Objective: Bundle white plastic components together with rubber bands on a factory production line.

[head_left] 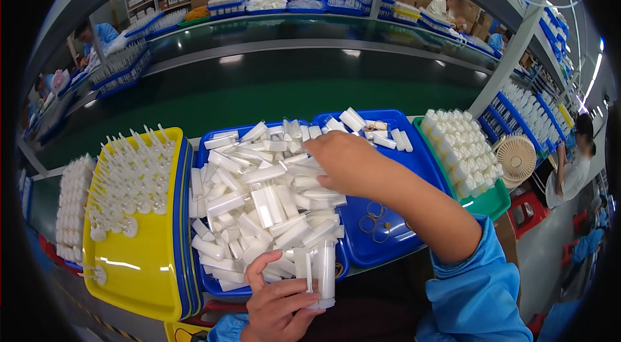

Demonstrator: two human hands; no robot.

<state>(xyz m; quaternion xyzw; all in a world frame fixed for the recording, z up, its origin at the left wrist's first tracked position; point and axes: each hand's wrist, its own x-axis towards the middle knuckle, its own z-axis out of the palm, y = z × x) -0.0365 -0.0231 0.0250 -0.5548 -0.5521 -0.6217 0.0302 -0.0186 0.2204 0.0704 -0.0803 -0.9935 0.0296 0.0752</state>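
Two bare hands work over a heap of small, smooth white pieces, blocky to half-round in form, many of them with a clear, glossy edge. The heap fills a shallow blue plastic tray in front of the person. At the lower edge of the heap, the left hand is closed around the base of an upright, translucent cylindrical tube with a wider white foot; a flat-sided white piece stands just beside the tube, next to the same fingers. The right hand, its forearm emerging from a crinkled blue sleeve, extends to the far side of the heap, fingers bent downward; whether they are clamped on a piece cannot be told. Under that forearm, a second blue tray of smooth plastic holds thin, looped rings and a few scattered white pieces. To the left, slender translucent stems on round disc feet stand in rows in a glossy yellow tray. To the right, a green tray carries closely packed white cylinders, beside a round, beige, grilled fan.
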